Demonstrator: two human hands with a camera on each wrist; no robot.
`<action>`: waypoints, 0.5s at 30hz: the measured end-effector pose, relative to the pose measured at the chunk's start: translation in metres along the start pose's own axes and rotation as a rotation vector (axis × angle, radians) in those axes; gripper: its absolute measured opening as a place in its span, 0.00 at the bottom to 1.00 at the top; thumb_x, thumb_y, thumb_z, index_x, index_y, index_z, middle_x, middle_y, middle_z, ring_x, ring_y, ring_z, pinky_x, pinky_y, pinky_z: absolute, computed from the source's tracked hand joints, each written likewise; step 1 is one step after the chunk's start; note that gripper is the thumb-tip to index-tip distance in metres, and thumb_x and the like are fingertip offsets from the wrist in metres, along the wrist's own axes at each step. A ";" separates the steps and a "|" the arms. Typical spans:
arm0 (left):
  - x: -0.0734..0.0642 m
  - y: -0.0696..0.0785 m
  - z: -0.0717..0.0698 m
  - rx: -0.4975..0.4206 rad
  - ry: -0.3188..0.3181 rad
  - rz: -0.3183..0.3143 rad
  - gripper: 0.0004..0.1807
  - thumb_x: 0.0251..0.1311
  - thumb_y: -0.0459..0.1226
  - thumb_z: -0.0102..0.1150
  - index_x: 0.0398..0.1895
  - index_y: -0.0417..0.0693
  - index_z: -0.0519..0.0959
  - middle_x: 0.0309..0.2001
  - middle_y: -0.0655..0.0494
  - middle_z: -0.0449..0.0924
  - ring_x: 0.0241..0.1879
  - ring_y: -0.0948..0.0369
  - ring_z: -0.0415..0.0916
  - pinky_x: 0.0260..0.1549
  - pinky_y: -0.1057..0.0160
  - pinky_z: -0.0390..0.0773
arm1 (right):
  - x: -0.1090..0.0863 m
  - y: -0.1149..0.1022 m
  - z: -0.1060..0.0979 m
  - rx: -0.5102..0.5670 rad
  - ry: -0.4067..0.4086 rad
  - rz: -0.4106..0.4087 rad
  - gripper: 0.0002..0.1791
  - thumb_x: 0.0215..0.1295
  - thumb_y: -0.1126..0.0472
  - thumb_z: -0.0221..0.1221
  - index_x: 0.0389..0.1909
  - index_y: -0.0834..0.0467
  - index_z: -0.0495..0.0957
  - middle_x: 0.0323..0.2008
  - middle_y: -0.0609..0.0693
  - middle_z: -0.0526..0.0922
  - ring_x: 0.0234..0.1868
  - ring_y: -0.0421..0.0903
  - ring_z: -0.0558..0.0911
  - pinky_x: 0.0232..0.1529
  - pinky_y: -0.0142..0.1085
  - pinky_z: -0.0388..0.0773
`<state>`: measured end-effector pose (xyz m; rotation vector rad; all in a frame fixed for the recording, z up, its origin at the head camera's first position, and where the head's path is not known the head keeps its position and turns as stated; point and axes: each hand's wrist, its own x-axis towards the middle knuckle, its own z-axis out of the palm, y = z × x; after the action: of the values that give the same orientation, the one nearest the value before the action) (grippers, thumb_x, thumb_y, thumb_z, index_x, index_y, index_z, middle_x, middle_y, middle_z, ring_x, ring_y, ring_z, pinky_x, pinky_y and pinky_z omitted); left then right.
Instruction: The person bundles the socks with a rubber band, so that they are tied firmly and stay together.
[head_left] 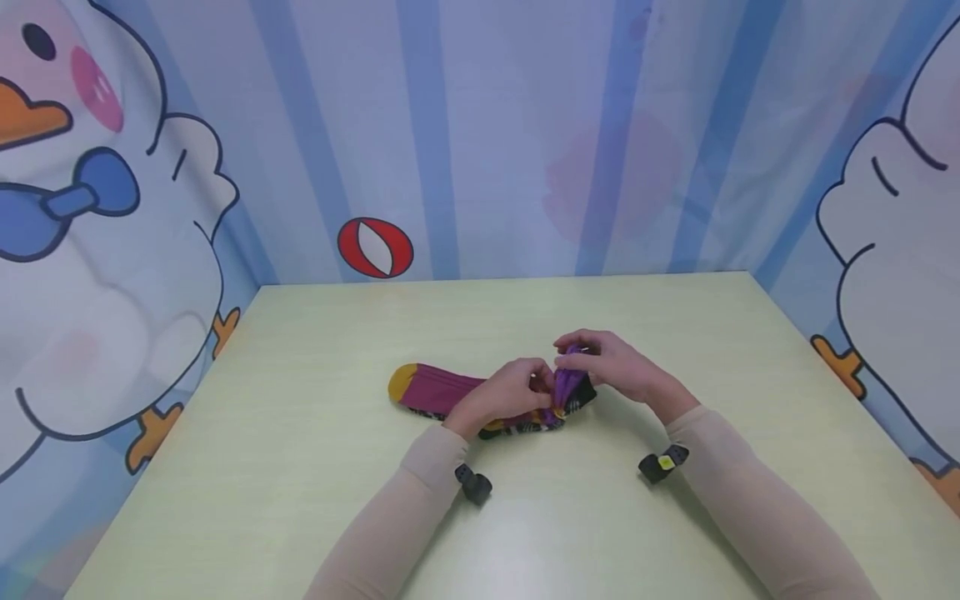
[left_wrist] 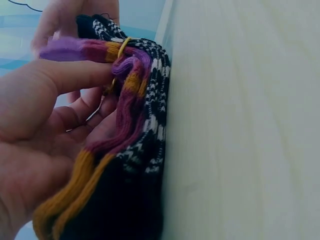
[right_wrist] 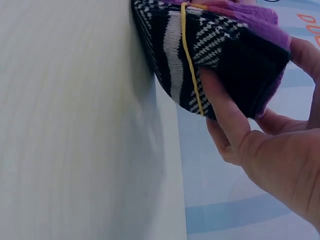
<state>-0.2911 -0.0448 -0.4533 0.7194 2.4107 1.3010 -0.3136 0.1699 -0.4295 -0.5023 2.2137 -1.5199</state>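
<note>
A bundle of knit socks lies across the middle of the table: maroon socks (head_left: 446,388) with mustard toes and purple cuffs, over black-and-white patterned socks (left_wrist: 159,75). Around the bundle near its cuffs runs a thin yellow rubber band (right_wrist: 187,50). My left hand (head_left: 513,390) holds the bundle beside the band, its thumb against the purple part. At the cuff end, my right hand (head_left: 618,364) grips the socks, thumb on the black cuff and fingers around the other side. That end is raised off the table. Left fingertips are partly hidden by the knit.
The pale wooden table (head_left: 300,483) extends around the bundle on all sides. Behind it hangs a blue striped cloth backdrop (head_left: 495,142) with printed cartoon birds at both sides. Small black devices are strapped to both wrists.
</note>
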 end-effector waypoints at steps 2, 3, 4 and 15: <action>0.000 -0.001 0.000 0.007 0.005 0.007 0.05 0.62 0.31 0.65 0.38 0.42 0.79 0.33 0.56 0.81 0.32 0.64 0.77 0.34 0.67 0.77 | -0.001 -0.001 0.000 0.019 -0.004 -0.001 0.35 0.71 0.49 0.59 0.69 0.67 0.64 0.65 0.66 0.68 0.58 0.55 0.74 0.49 0.46 0.77; 0.000 -0.002 0.000 0.006 0.008 0.007 0.04 0.62 0.31 0.65 0.38 0.42 0.80 0.32 0.56 0.81 0.32 0.63 0.77 0.34 0.67 0.77 | -0.001 -0.002 0.000 0.037 -0.006 0.006 0.36 0.72 0.49 0.58 0.70 0.67 0.63 0.66 0.66 0.67 0.60 0.56 0.73 0.49 0.46 0.77; 0.000 -0.002 0.000 0.002 0.010 0.004 0.03 0.63 0.31 0.65 0.37 0.43 0.81 0.32 0.57 0.82 0.31 0.63 0.77 0.34 0.67 0.77 | 0.000 -0.002 -0.001 0.061 -0.011 0.008 0.36 0.72 0.49 0.58 0.71 0.67 0.62 0.67 0.67 0.66 0.62 0.56 0.71 0.50 0.47 0.77; -0.004 0.004 -0.005 -0.298 -0.003 -0.129 0.28 0.76 0.51 0.42 0.43 0.37 0.84 0.40 0.48 0.85 0.42 0.56 0.83 0.46 0.57 0.82 | -0.002 -0.003 -0.007 0.281 -0.067 -0.034 0.31 0.69 0.73 0.41 0.74 0.71 0.51 0.72 0.69 0.56 0.56 0.46 0.75 0.35 0.34 0.76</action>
<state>-0.2889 -0.0491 -0.4465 0.4740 2.1534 1.5559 -0.3147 0.1751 -0.4238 -0.4946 1.9094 -1.7684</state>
